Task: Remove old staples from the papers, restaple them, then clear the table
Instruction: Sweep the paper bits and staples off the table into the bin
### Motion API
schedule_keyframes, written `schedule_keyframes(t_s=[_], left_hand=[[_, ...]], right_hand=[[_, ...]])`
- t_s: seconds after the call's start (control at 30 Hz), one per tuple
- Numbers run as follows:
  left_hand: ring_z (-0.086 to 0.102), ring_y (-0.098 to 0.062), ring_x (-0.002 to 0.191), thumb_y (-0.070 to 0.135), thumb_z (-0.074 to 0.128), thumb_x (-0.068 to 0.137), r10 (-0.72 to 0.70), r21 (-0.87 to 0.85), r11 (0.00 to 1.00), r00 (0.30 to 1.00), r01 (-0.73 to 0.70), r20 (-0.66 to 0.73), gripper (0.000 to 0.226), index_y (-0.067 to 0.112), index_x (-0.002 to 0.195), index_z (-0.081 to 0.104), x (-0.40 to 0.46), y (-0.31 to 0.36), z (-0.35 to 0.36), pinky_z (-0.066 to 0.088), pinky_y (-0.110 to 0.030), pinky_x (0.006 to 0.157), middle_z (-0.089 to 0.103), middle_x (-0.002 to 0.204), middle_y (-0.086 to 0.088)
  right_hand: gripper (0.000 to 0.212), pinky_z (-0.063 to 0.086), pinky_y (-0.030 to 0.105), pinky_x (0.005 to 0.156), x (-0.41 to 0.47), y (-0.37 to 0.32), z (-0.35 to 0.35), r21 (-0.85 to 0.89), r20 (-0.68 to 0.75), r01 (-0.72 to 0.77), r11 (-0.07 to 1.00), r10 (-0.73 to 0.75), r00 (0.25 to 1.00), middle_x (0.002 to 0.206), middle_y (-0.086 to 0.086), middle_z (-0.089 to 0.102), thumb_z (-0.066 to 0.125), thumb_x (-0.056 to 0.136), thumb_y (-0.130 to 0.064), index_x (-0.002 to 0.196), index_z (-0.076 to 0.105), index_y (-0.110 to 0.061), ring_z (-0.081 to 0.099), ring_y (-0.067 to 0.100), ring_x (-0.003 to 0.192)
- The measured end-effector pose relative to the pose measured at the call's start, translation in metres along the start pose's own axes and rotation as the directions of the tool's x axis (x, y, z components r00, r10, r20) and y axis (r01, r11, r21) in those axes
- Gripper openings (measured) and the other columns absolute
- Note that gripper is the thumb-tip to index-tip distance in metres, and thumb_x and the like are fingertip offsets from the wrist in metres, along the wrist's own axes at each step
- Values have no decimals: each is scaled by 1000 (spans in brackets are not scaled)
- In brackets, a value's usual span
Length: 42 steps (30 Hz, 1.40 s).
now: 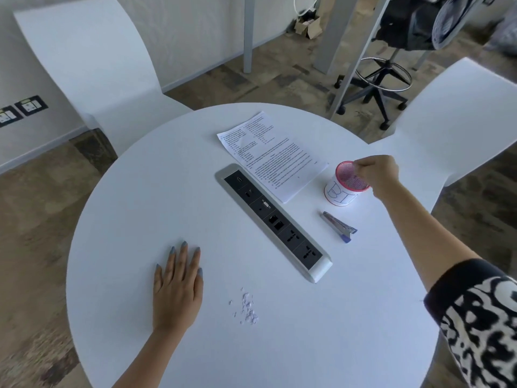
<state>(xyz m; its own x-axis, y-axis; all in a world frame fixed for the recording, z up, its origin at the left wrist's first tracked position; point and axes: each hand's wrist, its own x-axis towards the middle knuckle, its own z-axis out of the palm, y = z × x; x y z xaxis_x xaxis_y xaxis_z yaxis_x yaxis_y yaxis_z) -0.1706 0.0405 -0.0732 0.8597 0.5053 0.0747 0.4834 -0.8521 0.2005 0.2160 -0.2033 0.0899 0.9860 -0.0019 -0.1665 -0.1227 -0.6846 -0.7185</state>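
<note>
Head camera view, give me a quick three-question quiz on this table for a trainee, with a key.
1. True or false: the left hand lies flat on the table.
2. What is the right hand over? A) bin B) stapler C) papers
3. What lies on the table just right of the left hand?

Key
1. True.
2. A. Its fingers are bunched at the bin's pink rim; whether they hold anything cannot be told.
3. A small pile of scraps, on the near side of the socket strip.
</note>
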Motion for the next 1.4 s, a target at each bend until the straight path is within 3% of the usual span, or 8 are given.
schedule_keyframes(t_s=[0.13,0.23,0.47,0.7,0.8,0.97,1.17,1.4], left_hand=[[38,-34,143,32,28,99,-1,8,1000,1000,1,-10,52,15,145,47,0,0,-1,31,-58,109,38,156,-12],[38,-34,142,32,28,100,-4,9,1000,1000,4,-4,52,15,145,47,0,2,-1,33,-58,108,38,156,-12],[37,-32,143,34,27,100,-24,0,1000,1000,24,7,53,18,146,46,1,1,-2,32,-57,108,36,157,-9],[39,-33,142,33,28,100,-28,-10,1000,1000,28,-12,52,17,145,48,1,3,-3,33,-57,106,39,156,-10],[38,-33,143,33,29,100,-25,-8,1000,1000,25,-4,51,17,145,48,1,3,-2,33,-57,107,38,156,-10],[37,-33,143,32,29,100,-25,-13,1000,1000,26,7,50,18,146,46,1,4,-1,33,-57,107,38,156,-11],[37,-33,143,32,30,101,-22,-8,1000,1000,22,2,50,17,146,46,0,2,0,32,-57,107,38,156,-11],[35,-33,145,33,28,102,-7,5,1000,1000,7,-8,51,17,147,44,0,0,3,30,-57,110,34,158,-11]], right_hand=[[27,39,24,62,9,0,10,-334,35,229,914,-231,972,92,27,68,44,71,13,82,69,11,61,43,91],[38,49,29,83,12,-2,10,-416,26,245,876,-258,966,107,18,69,43,78,15,95,73,1,61,37,101],[34,49,32,80,8,-5,7,-384,-41,224,896,-259,965,100,15,70,45,81,7,91,75,-3,59,33,100],[20,59,41,76,-18,-7,15,140,-63,69,988,-61,996,75,9,68,52,86,-8,72,63,-17,70,20,69],[15,59,34,68,-66,-17,38,241,11,160,957,-168,986,69,5,65,53,91,-10,81,64,-10,62,9,54],[12,47,19,82,-168,6,88,135,212,411,901,-432,877,102,-1,67,54,95,-23,98,65,-18,63,15,90],[91,3,41,120,-263,85,145,-272,609,755,596,-501,615,160,6,3,21,89,-73,152,11,-8,0,23,147],[83,10,41,116,-301,101,188,-437,444,676,593,-512,736,155,17,21,27,95,-63,147,22,1,19,28,145]])
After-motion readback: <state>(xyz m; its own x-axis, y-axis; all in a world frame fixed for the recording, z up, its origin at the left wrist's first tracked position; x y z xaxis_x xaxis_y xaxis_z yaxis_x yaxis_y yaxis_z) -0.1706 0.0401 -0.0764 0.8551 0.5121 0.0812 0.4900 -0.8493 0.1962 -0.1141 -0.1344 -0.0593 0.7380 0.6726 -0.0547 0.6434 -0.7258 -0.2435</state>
